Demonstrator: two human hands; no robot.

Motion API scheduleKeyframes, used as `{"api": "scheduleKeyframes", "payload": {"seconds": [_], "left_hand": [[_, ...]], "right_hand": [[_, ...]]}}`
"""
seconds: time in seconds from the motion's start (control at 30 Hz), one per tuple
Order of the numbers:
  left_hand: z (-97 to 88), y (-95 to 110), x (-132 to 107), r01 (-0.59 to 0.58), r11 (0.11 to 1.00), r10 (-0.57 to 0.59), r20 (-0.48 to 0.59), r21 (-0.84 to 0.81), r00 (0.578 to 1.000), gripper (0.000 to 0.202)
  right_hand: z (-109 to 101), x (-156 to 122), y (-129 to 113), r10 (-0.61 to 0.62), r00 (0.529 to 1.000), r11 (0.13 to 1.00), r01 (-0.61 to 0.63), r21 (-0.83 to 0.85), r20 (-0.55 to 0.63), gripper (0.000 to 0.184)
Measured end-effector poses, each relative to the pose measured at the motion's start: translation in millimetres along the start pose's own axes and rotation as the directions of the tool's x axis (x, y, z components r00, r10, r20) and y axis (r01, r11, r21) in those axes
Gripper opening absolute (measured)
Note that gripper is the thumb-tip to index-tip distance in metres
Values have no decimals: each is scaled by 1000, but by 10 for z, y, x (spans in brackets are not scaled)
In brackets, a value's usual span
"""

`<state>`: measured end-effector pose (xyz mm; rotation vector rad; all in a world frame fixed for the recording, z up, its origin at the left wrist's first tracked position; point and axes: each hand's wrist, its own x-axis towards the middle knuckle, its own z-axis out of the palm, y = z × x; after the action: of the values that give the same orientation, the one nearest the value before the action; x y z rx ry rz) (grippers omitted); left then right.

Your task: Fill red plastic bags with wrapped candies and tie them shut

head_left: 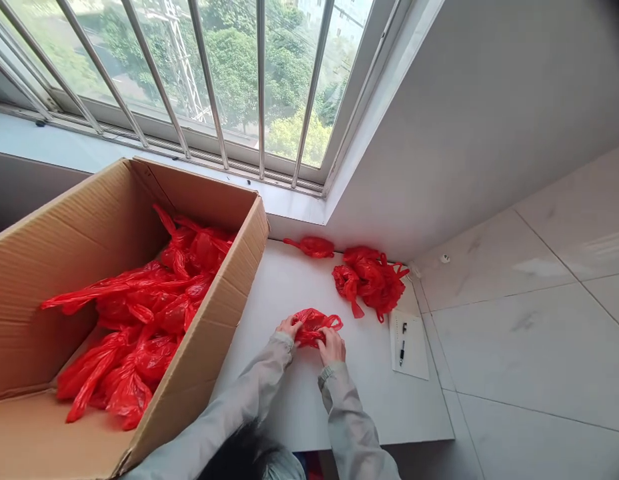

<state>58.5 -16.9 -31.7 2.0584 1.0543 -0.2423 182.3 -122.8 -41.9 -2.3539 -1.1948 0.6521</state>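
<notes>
A red plastic bag (312,323) lies on the white table between my two hands, its handle loop sticking out at the right. My left hand (289,328) grips the bag's left side with fingers curled into the plastic. At its right side, my right hand (332,347) has its fingers closed on the near edge of the bag. What the bag contains, if anything, cannot be made out. Farther back on the table sit a bunched heap of red bags (372,277) and one small knotted red bag (315,247).
A large open cardboard box (224,320) on the left holds several tied red bags (154,300). A notebook (414,353) with a pen (402,350) lies at the table's right. Behind are a barred window (229,87) and a tiled wall (519,333).
</notes>
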Motion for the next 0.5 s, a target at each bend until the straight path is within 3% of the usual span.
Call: {"api": "scheduleKeyframes", "payload": {"seconds": [0.13,0.27,0.4,0.5], "left_hand": [[-66,-54,9,-68,990,58,-76,-125,995,23],[-254,-28,20,-139,956,86,-209,-256,974,19],[-419,-18,22,-229,905,107,-328,-359,938,21],[-422,-33,14,-287,883,135,-385,-371,913,20]], "right_hand": [[-127,3,-19,30,991,982,-5,190,-129,20],[-262,167,34,85,979,933,-13,359,-185,21],[-428,319,238,115,981,886,-32,462,-153,23],[-507,338,377,45,996,868,-3,497,-73,16]]}}
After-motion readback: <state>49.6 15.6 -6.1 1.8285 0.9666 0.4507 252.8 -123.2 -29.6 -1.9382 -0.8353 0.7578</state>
